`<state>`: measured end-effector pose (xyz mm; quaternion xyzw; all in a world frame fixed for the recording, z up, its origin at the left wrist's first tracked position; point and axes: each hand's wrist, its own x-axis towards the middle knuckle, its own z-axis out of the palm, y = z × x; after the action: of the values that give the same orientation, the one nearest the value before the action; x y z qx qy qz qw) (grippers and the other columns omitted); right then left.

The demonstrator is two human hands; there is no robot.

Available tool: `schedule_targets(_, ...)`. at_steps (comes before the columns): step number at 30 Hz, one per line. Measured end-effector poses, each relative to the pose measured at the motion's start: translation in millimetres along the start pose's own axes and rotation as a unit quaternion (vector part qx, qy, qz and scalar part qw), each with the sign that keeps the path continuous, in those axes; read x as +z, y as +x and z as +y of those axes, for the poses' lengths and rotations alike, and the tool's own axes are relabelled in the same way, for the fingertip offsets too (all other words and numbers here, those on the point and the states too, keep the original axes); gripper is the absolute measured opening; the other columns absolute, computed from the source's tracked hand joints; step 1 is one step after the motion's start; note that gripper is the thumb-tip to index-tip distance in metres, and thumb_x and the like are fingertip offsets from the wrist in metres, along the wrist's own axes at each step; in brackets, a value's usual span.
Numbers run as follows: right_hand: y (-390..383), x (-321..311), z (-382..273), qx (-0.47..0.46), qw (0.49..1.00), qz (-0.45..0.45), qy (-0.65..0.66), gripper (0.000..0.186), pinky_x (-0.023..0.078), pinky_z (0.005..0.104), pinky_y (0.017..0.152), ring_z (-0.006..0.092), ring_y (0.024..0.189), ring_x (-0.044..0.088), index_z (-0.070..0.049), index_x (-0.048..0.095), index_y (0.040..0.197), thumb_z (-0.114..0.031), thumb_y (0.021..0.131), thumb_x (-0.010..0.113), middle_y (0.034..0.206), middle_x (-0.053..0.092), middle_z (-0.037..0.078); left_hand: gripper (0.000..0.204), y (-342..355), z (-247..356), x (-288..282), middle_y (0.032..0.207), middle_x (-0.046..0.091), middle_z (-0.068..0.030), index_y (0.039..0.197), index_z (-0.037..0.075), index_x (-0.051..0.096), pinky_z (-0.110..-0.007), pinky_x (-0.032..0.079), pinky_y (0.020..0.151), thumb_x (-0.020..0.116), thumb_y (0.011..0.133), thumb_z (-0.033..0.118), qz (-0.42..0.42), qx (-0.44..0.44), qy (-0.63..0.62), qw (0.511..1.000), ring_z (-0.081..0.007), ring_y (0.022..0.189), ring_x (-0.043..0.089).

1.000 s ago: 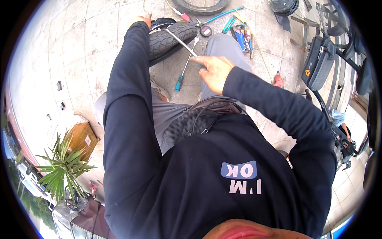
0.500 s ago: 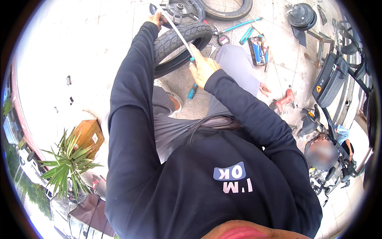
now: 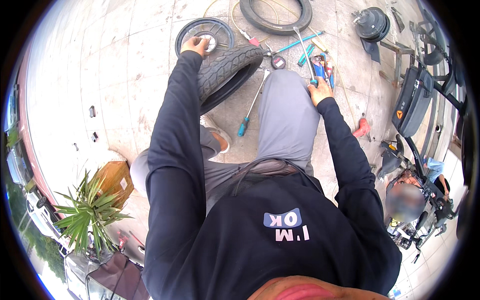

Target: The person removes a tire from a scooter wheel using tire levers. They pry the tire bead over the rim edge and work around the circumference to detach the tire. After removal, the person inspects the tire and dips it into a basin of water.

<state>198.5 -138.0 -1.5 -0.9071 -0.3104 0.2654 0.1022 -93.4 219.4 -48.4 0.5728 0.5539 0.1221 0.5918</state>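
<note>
A dark spoked wheel (image 3: 212, 39) is on the paving beyond my left foot. Fingers bent at its hub and spokes, my left hand (image 3: 195, 46) grips it. Just nearer, a black knobbly tyre (image 3: 227, 64) stands tilted, partly overlapping the wheel, with its open side toward my legs. My right hand (image 3: 320, 92) is closed round the teal handle of a tyre lever (image 3: 303, 49), above the ground beside my right knee. The lever's flat metal tip points away from me, clear of the tyre. A second tyre lever (image 3: 243, 127) with a teal handle lies between my feet.
Another tyre (image 3: 255, 20) lies at the far side, beside a yellow hose (image 3: 345, 95). A round gauge (image 3: 278, 62), teal cutters (image 3: 306, 55) and a tool box (image 3: 327, 70) sit near my right knee. A red power tool (image 3: 362, 128), hub motor (image 3: 372, 24) and potted plant (image 3: 92, 207) stand around.
My right hand has carried the tyre lever from above the tyre off to the right. My left hand and the wheel have come nearer, and the second lever now shows fully.
</note>
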Motion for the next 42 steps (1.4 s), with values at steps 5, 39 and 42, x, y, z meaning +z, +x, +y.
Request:
schedule_targets(5,-27,74,123,0.064,0.998,0.014,-0.007,0.037,0.050,0.0553,0.087,0.0484,0.098,0.066,-0.006,0.053,0.114,-0.029,0.087,0.062,0.097,0.069,0.030,0.089,-77,17,-24,0.112,0.070,-0.0220,0.129,-0.007,0.061,-0.037,0.054,0.087,0.066,0.083,0.069,-0.141,0.057,0.307,0.939,-0.0308,0.097,0.071)
schedule_targets(39,-153,-192,-364,-0.606,0.758,0.038,0.239,0.090,0.042,0.0430,0.107,0.0479,0.123,0.052,0.010,0.026,0.151,-0.041,0.089,0.065,0.135,0.049,0.038,0.051,-117,-38,-160,0.089,0.071,-0.0161,0.109,-0.010,0.065,-0.034,0.057,0.067,0.078,0.067,0.018,0.174,0.059,-0.125,0.975,-0.0240,0.072,0.069)
schedule_targets(42,-111,-218,-366,-0.526,0.828,0.021,0.193,0.085,0.042,0.0413,0.108,0.0455,0.124,0.054,0.012,0.030,0.148,-0.040,0.089,0.063,0.131,0.054,0.038,0.044,-140,37,-80,0.083,0.071,-0.0152,0.105,-0.009,0.067,-0.033,0.056,0.061,0.073,0.070,0.018,0.114,-0.038,-0.088,0.989,-0.0238,0.066,0.068)
